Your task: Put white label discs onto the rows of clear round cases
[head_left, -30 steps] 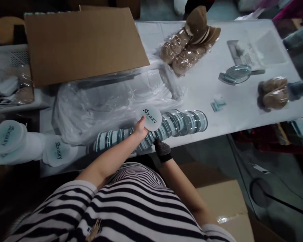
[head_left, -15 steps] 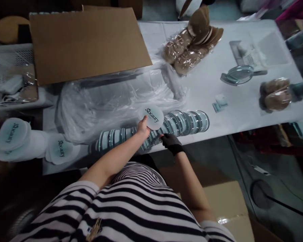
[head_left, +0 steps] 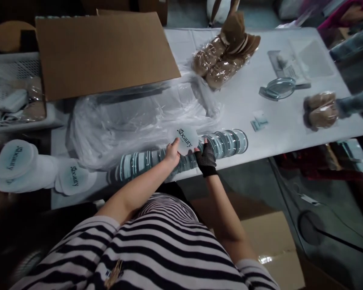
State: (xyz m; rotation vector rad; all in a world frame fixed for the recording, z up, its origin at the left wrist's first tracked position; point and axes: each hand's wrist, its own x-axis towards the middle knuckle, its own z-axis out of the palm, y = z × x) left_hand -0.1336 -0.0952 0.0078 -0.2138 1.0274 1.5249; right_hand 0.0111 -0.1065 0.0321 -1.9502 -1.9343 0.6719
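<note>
My bare left hand (head_left: 172,154) is closed on a round white card (head_left: 186,138) with dark lettering, its thumb lying on the printed face. At the card's lower right edge is my right hand (head_left: 207,158), in a dark fingerless glove. Its thumb and index finger are spread apart, the thumb close to or touching the card; the other fingers are partly hidden. Under and beside both hands runs a long row of clear round containers (head_left: 230,143) lying on their sides, pressed together along the table's near edge. The card and my hands cover the middle of this row.
Stacks of similar printed cards (head_left: 74,177) lie at the left. Behind the row is a plastic-lined cardboard box (head_left: 109,56). Bagged brown puffs (head_left: 220,60), a clear oval case (head_left: 280,88) and another bagged pair (head_left: 322,110) sit on the white table (head_left: 230,100). A person's arm shows at the upper right.
My right hand has moved up to the card's edge, and its thumb and index finger have spread. The left hand still holds the card, shifted slightly right.
</note>
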